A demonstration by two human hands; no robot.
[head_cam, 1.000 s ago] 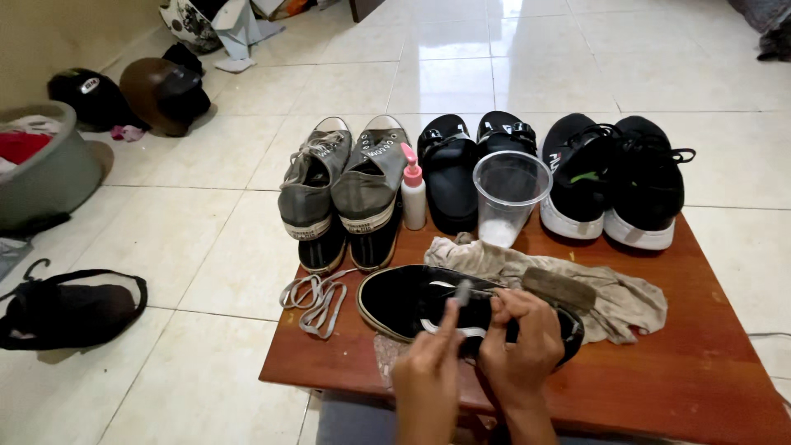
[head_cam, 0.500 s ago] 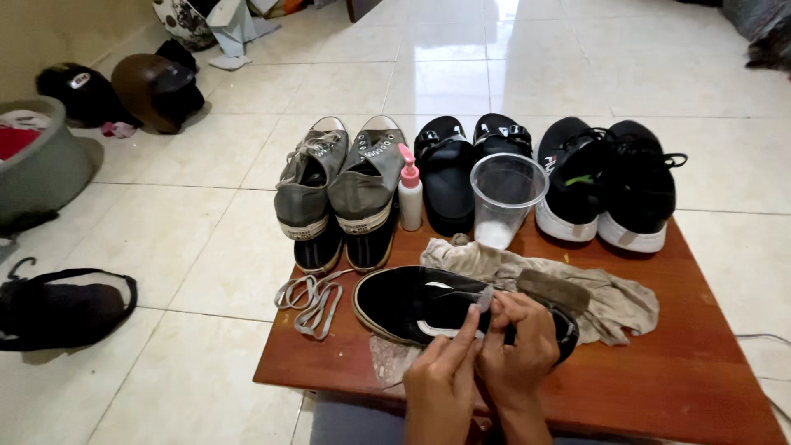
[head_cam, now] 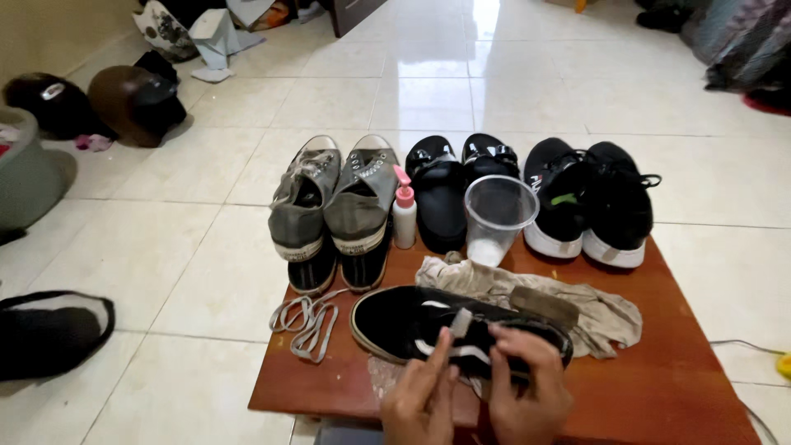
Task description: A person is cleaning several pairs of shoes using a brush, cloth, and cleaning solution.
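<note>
We see both hands at the near edge of a low wooden table (head_cam: 684, 387). Our left hand (head_cam: 424, 395) pinches a small grey pad (head_cam: 460, 322) between narrowed fingers, pressing it on a black sneaker (head_cam: 428, 325) lying on its side. Our right hand (head_cam: 527, 391) curls over the sneaker's upper, gripping it. Just behind lie a beige cloth (head_cam: 593, 309), a clear plastic cup (head_cam: 497, 216), a small pink-capped bottle (head_cam: 404, 216) and loose grey laces (head_cam: 309, 317).

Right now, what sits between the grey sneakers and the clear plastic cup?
In the head view, a small white bottle with a pink cap and a black slip-on shoe lie between the grey sneakers and the clear plastic cup.
</note>
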